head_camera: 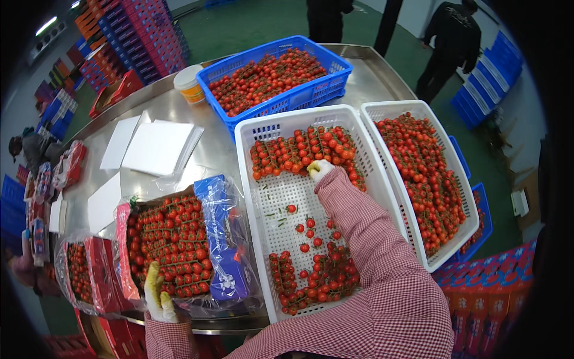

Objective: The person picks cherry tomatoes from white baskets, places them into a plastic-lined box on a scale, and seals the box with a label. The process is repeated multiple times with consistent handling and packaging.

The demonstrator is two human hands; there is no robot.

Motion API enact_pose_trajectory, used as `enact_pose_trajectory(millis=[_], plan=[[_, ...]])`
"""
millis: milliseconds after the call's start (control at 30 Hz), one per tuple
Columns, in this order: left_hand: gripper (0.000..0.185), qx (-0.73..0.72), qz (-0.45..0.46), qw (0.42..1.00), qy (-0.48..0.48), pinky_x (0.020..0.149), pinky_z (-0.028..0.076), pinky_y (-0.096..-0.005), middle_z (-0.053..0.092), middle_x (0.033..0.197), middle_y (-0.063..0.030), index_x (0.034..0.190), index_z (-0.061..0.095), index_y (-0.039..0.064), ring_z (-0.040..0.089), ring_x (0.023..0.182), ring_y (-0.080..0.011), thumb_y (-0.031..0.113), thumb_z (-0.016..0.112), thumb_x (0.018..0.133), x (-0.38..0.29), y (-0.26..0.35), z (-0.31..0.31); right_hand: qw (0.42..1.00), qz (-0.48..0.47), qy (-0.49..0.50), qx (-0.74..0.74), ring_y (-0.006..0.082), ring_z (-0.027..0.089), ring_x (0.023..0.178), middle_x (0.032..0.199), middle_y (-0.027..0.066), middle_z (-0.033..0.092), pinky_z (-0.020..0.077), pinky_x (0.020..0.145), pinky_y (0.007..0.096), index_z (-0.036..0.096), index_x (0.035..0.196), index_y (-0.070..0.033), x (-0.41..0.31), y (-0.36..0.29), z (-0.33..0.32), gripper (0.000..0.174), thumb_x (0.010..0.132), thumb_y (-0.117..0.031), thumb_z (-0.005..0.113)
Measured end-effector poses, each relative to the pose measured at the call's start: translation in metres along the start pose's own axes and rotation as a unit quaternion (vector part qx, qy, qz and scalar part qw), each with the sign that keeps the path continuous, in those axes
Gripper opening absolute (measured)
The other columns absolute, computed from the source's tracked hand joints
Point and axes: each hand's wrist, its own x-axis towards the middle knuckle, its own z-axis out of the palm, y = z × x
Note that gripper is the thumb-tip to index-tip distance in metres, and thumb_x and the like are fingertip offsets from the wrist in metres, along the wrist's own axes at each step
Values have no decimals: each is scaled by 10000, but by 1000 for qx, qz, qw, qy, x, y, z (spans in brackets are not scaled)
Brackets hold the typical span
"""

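My right hand (320, 169), in a stained white glove, reaches into a white perforated plastic crate (264, 215). Its fingers touch the near edge of a row of cherry tomatoes on the vine (296, 152); whether they grip a stem is hidden. Loose tomatoes (305, 247) and green stem bits lie on the crate floor, and more vine tomatoes (323, 278) fill its near end. My left hand (158, 294), gloved too, is at the near side of a cardboard box (229, 251) lined with clear plastic. Neat rows of vine tomatoes (175, 238) fill that box. The left fingers are apart, holding nothing.
A second white crate (466, 229) and a blue crate (273, 116), both full of tomatoes, adjoin the first. White sheets (157, 146) and a white tub (190, 84) rest on the metal table (363, 80). Another packed box (96, 273) stands left. People (450, 40) are beyond the table.
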Motion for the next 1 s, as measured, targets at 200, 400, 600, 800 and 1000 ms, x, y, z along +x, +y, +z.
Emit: enact_pose_trajectory(millis=[200, 400, 600, 800, 1000], plan=[[645, 85, -64, 992, -70, 868, 472, -348, 549, 1218, -210, 1264, 451, -95, 570, 1080, -280, 446, 489, 916, -35, 62, 72, 928, -36, -176, -325, 292, 564, 1090, 1207, 137, 557, 474, 915, 395, 591, 1182, -104, 79, -75, -4, 324, 901, -251, 523], [439, 18, -125, 980, -157, 903, 464, -358, 566, 1193, -203, 1245, 469, -86, 580, 1070, -266, 200, 511, 914, -50, 60, 109, 933, 207, -249, -154, 265, 521, 1185, 1252, 101, 567, 481, 926, 400, 562, 1219, -56, 88, -106, -20, 386, 889, -258, 566], [618, -287, -277, 901, -168, 1001, 389, -415, 403, 1377, -219, 1402, 281, -23, 457, 1232, -309, 302, 523, 935, -31, 54, 163, 927, 72, -67, 361, 144, 579, 551, 694, 61, 647, 485, 533, 287, 663, 837, -9, -22, -95, -13, 118, 744, -64, 614], [719, -669, -386, 633, -59, 996, 339, -640, 276, 1435, -206, 1459, 159, 171, 354, 1285, -417, 328, 580, 897, -11, 44, 201, 727, -67, -372, 574, 108, 586, 694, 842, 37, 648, 492, 628, 252, 642, 1004, -22, -77, -112, 14, 229, 781, 13, 611], [692, -598, -382, 702, -53, 818, 517, -494, 467, 1291, -217, 1439, 199, 163, 519, 1137, -372, 257, 601, 884, -17, 54, 163, 998, -29, -49, -27, 278, 640, 923, 1010, 148, 668, 503, 795, 379, 618, 1084, -13, 90, -84, 62, 294, 850, -190, 603]])
